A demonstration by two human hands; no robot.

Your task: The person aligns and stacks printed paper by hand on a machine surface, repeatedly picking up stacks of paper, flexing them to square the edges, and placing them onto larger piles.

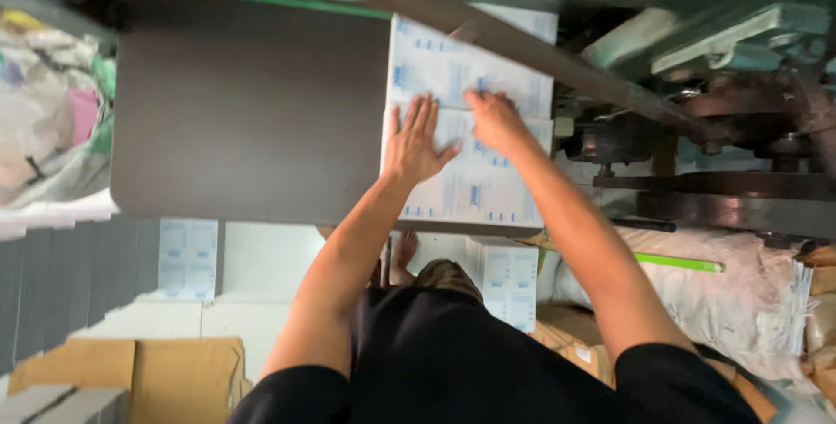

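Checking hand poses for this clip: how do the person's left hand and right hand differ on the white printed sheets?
The left hand lies flat with fingers spread on the white blue-printed sheets; the right hand is cupped, fingers bent down. The left hand sits near the stack's left edge beside the dark grey tabletop; the right hand sits nearer the middle. Both are bare and press the same stack.

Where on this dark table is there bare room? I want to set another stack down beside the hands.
The dark table is bare left of the white printed sheets, out to its left edge. The right side is crowded: both the left hand and the right hand lie flat on the sheets, with the machine frame close behind.
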